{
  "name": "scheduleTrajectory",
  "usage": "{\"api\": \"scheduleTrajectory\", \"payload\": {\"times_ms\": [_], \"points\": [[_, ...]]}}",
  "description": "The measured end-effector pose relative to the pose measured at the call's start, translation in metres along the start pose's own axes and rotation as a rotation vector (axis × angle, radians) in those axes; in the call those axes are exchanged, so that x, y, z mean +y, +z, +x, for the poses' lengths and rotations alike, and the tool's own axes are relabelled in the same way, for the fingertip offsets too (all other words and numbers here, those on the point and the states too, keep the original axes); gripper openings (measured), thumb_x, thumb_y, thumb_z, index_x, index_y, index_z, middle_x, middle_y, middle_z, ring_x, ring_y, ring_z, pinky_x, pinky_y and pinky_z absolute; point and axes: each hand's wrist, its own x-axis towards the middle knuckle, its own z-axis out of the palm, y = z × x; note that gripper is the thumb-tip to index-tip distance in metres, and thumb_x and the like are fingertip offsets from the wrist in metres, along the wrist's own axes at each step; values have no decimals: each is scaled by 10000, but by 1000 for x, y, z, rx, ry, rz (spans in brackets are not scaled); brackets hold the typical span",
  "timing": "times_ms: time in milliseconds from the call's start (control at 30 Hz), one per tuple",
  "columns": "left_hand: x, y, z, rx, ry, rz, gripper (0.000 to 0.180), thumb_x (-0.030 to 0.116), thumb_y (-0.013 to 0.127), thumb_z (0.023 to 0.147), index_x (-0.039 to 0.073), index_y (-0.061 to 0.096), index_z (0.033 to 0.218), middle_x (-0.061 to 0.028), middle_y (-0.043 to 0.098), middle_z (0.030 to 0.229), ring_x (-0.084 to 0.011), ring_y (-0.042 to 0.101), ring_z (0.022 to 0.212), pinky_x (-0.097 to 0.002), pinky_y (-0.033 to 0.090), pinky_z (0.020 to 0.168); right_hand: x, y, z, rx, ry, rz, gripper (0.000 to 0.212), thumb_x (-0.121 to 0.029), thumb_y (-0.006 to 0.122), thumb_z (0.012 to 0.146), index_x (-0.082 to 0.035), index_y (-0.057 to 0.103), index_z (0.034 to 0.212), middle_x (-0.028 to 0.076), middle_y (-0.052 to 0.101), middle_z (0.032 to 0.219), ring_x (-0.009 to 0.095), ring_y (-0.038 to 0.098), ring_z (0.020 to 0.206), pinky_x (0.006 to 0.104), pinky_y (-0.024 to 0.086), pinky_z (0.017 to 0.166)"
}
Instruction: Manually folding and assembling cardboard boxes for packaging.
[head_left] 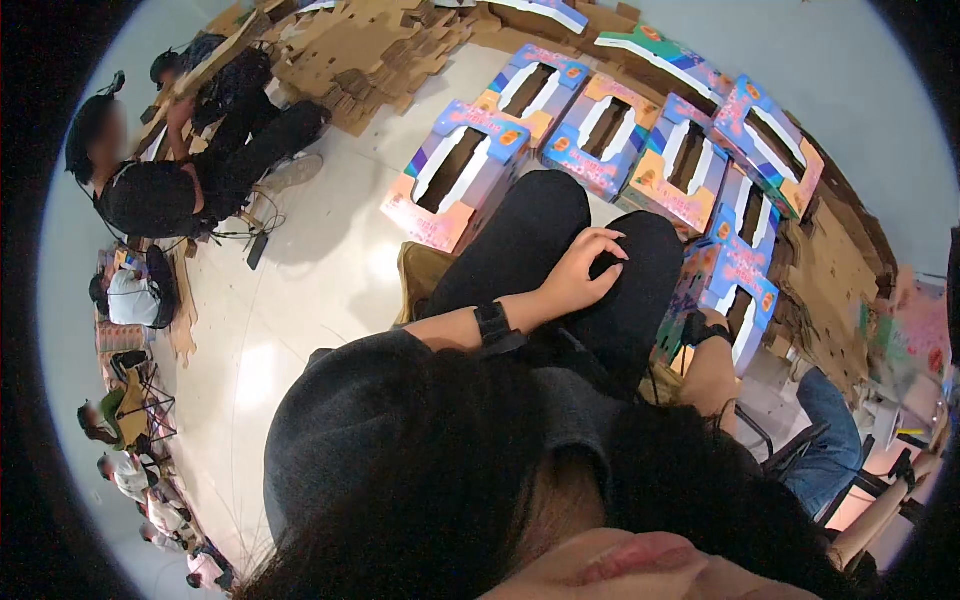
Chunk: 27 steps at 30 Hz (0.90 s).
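My left hand point(585, 272) rests above my dark-trousered knees, its fingers loosely curved and apart with nothing in them. My right hand point(708, 325) is at the near side of a colourful printed cardboard box point(760, 290) to the right of my legs. Its fingers are mostly hidden, so its grip does not show. That box has a long opening in its top with white edges. Several similar boxes stand close together beyond my knees, among them a pink and purple one point(490, 147) at the left and another point(800, 150) at the far right.
Flattened brown cardboard point(370, 60) lies on the far floor, and more cardboard point(830, 290) is stacked at the right. A seated person in dark clothes point(150, 200) is at the left. Close by at the right is another person's blue-jeaned leg point(830, 440).
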Motion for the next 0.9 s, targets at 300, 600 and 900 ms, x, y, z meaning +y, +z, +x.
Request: {"api": "scheduleTrajectory", "payload": {"times_ms": [300,600,900], "points": [[3,0,1,-25,-24,-24,184,78,621,806,71,558,979,-111,477,1226,-261,425,1172,-357,385,944,-5,-13,5,55,-9,9,433,-446,609,763,-55,671,938,191,639,996,361,592,982,448,461,827],[12,4,-4,21,58,92,343,78,609,803,46,481,1119,-169,418,1241,-337,385,1201,-417,301,1024,-92,-128,-21,-53,-108,236,510,-451,585,737,35,660,873,270,639,862,330,638,873,404,483,798],[24,-10,-11,71,160,89,365,73,609,800,46,474,1139,-172,440,1233,-341,409,1183,-418,310,1016,-144,-153,-76,596,-297,259,481,-452,635,742,-35,635,980,193,651,926,298,642,870,391,495,772]]}}
